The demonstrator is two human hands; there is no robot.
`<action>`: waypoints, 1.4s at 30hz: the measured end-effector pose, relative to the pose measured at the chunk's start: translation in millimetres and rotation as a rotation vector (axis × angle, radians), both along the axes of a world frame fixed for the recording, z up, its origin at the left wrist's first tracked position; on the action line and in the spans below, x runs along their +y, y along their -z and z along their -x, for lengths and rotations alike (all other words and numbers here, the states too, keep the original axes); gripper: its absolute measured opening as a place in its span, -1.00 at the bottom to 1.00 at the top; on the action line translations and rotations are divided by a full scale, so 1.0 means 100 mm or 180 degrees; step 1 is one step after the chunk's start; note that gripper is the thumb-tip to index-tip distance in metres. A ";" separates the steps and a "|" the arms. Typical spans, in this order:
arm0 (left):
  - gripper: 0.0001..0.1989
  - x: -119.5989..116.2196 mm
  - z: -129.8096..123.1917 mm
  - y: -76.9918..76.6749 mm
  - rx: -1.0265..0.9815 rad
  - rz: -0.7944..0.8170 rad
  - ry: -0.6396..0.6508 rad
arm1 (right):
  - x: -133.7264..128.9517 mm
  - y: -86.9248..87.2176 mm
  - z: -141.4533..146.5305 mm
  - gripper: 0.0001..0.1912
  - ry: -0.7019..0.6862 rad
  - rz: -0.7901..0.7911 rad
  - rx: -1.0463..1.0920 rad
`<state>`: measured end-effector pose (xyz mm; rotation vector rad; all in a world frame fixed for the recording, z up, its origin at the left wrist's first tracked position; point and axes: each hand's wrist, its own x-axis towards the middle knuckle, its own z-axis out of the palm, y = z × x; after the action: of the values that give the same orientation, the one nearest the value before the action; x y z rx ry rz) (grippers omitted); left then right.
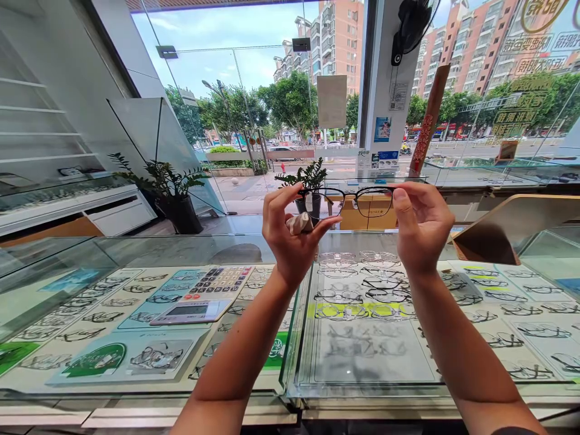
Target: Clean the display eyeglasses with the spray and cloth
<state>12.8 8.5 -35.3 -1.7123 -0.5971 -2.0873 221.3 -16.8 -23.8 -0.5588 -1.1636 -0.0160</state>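
Observation:
In front of me, above the glass counter, I hold up a pair of black-rimmed eyeglasses (354, 194) between both hands. My left hand (290, 232) grips one side of the frame near the temple, with a crumpled pale cloth or tissue (299, 224) tucked against its fingers. A small white tag (309, 202) shows by that side. The other end of the eyeglasses is pinched between thumb and fingers of my right hand (422, 223). Both lenses face away or toward me; I cannot tell which.
Below lies a glass display counter (296, 362) with rows of spectacle frames (339, 296) inside. A calculator (203, 296) rests on its left part. At the right stands a tilted wooden-edged mirror or board (512, 226). Potted plants (183, 208) and windows are beyond.

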 end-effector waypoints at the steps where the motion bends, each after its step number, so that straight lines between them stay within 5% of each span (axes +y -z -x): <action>1: -0.28 -0.02 -0.01 0.00 0.0002 -0.0015 -0.0039 | 0.02 0.00 -0.01 -0.87 -0.0027 0.0030 0.0015; 4: -0.23 -0.05 -0.05 0.01 0.0016 0.0071 0.0214 | 0.05 0.00 -0.03 -0.87 -0.0078 0.0088 0.0054; 10: -0.23 -0.05 -0.14 -0.02 -0.0128 0.0329 0.1499 | 0.01 0.00 -0.03 -0.89 -0.0216 0.0120 0.0113; 15: -0.28 -0.07 -0.17 -0.06 -0.0179 0.0493 0.1880 | -0.03 -0.03 -0.03 -0.89 -0.0321 0.0170 0.0150; 22: -0.28 -0.06 -0.12 -0.02 -0.0133 0.0683 0.1290 | -0.04 -0.05 -0.03 -0.86 -0.0549 0.0394 0.0285; 29: -0.30 -0.04 -0.05 -0.03 -0.0029 0.0490 0.0477 | 0.04 -0.03 -0.07 -0.80 -0.1492 0.0707 0.0600; 36: -0.32 -0.03 -0.05 -0.02 -0.0018 0.0495 0.0459 | 0.09 0.00 -0.06 -0.80 -0.2262 0.0992 0.0920; 42: -0.30 0.00 -0.04 -0.02 -0.0054 0.0506 0.0483 | 0.10 0.01 -0.03 -0.79 -0.2354 0.1099 0.0959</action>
<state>16.5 8.4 -33.0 -1.8825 -0.6737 -2.2121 224.8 -6.5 -25.0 -0.3839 -1.0216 0.8876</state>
